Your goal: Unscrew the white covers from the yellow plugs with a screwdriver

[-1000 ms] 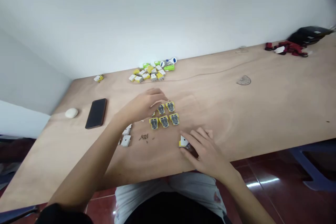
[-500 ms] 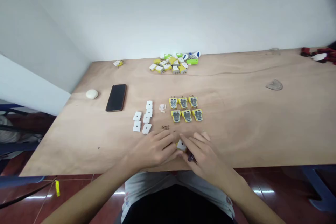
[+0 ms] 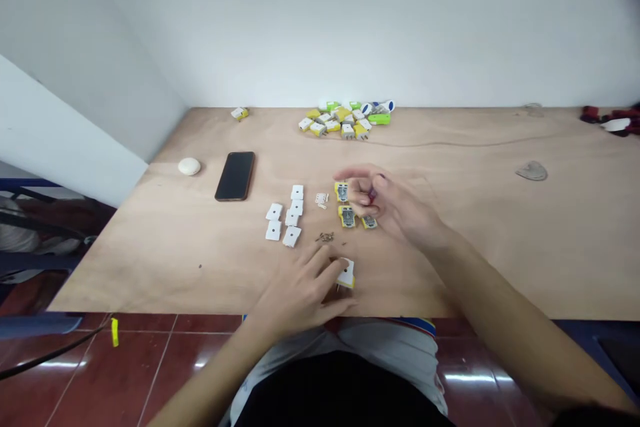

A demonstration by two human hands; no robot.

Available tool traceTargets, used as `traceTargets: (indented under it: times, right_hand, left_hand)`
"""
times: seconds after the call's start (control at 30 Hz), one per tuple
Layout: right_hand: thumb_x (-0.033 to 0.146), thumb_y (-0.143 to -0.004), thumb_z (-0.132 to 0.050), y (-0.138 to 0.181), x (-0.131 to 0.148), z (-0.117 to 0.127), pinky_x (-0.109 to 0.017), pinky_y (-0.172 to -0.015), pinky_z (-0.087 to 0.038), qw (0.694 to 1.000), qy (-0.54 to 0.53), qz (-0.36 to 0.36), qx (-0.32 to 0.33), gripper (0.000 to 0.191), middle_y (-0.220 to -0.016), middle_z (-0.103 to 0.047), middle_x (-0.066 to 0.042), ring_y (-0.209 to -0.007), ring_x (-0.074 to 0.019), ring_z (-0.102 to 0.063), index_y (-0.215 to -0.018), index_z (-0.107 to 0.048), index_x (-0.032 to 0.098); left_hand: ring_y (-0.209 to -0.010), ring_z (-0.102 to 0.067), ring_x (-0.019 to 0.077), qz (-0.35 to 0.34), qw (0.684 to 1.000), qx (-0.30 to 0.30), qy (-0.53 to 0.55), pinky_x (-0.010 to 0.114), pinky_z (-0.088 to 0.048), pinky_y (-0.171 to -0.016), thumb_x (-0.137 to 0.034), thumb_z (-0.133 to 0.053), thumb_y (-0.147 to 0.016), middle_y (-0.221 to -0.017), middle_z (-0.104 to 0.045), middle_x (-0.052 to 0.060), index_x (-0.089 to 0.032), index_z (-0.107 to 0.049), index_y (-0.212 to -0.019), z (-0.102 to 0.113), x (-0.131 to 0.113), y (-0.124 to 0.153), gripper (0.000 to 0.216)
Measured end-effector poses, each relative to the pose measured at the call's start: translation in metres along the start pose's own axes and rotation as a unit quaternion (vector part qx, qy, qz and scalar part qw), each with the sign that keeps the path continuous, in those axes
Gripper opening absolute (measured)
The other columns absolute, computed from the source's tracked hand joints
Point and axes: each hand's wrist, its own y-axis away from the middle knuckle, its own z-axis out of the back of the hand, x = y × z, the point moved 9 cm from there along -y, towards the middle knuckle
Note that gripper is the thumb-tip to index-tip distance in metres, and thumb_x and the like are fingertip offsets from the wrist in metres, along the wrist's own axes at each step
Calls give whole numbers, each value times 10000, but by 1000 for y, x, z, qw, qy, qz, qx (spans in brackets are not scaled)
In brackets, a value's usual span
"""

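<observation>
A white and yellow two-pin plug (image 3: 345, 273) lies near the table's front edge, its pins toward me. My left hand (image 3: 305, 290) keeps its bent fingers against the plug's left side and top, with the thumb lower and apart. Above the rows of open yellow plug halves (image 3: 347, 217) is my right hand (image 3: 387, 200), fingers curled around a small dark purple handle (image 3: 372, 195), mostly hidden. That hand covers some of the halves. Small brass-coloured screws (image 3: 325, 237) lie just beyond my left hand. White plug covers (image 3: 292, 217) sit to the left, beside tiny white pieces (image 3: 321, 199).
Assembled plugs (image 3: 333, 125) and green items (image 3: 380, 119) are heaped by the wall. A phone (image 3: 235, 176), a white oval object (image 3: 189, 166) and a lone plug (image 3: 239, 113) lie at left. A grey flat piece (image 3: 533, 171) lies at right.
My right hand has left the plug and moved forward over the yellow halves, carrying the purple handle. My left hand stays at the plug, which has turned. The view has shifted slightly.
</observation>
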Motion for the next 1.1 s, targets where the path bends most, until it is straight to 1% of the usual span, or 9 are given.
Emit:
traceTargets:
  times: [0.03,0.1,0.23,0.4,0.5,0.63,0.73,0.9,1.1]
  right_hand:
    - [648,-1043,-600,-11,-6,-2,-283,-559,-328,998,-50,-19,18,485,-816,-392,16,-680,-152,-363,-1230,-736,222]
    - [659,-993,-664,-26,-18,-3,-282,-555,-330,993,-102,-49,29,454,-808,-407,24,-645,-134,-338,-1075,-719,216]
    - [648,-974,-725,-28,-33,4,-293,-573,-423,991,-126,-45,7,451,-754,-477,48,-547,-97,-422,-896,-668,207]
    - [556,-925,-805,-17,-47,25,-245,-432,-350,990,-129,-40,-41,447,-660,-550,44,-444,-94,-499,-747,-651,176]
    - [566,-898,-802,-18,-55,29,-225,-386,-298,992,-105,-52,-43,460,-593,-525,39,-444,-103,-489,-708,-666,170]
    - [663,-911,-793,-20,-49,30,-197,-401,-247,998,0,-14,-56,554,-532,-466,55,-451,-63,-390,-711,-729,151]
    - [690,-930,-783,-17,-47,25,-198,-400,-267,999,15,-12,-47,575,-555,-513,41,-453,-55,-396,-758,-762,141]
    - [689,-956,-764,-11,-51,15,-204,-374,-295,999,8,-29,-29,567,-630,-630,-6,-462,-79,-514,-769,-728,154]
    - [643,-1013,-720,-5,-40,-6,-200,-400,-322,999,48,-3,21,555,-614,-607,15,-452,-59,-491,-724,-669,172]
  left_hand:
    - [-1129,-722,327,-32,999,17,-10,475,-640,-953,-438,-693,-1064,-1227,-754,158,-161,-653,-1295,-2,-1,-5,363]
    - [-1097,-731,307,-103,993,48,-37,477,-621,-1013,-334,-645,-1085,-1206,-776,152,-139,-657,-1330,-4,-2,-14,313]
    - [-1009,-715,286,-228,964,122,-65,409,-609,-887,-255,-624,-1052,-1118,-785,144,-126,-713,-1245,-9,3,-28,249]
    - [-902,-687,246,-303,944,123,-49,377,-572,-792,-431,-638,-1089,-962,-757,108,-184,-750,-1051,-12,8,-37,274]
    - [-910,-698,235,-308,945,109,-6,365,-583,-805,-350,-691,-1059,-963,-756,104,-194,-754,-1030,-10,11,-36,171]
    - [-895,-711,239,-274,952,106,84,370,-600,-813,-262,-767,-993,-997,-779,117,-189,-743,-1045,-1,18,-38,93]
    - [-911,-727,249,-254,953,115,122,382,-612,-833,-259,-772,-1006,-992,-788,119,-184,-728,-983,5,21,-39,90]
    - [-938,-742,247,-234,955,122,137,383,-629,-891,-269,-765,-1033,-966,-791,97,-190,-727,-932,11,24,-36,134]
    - [-991,-754,255,-210,946,149,199,409,-651,-940,-232,-812,-988,-1006,-809,84,-245,-753,-896,11,29,-38,111]
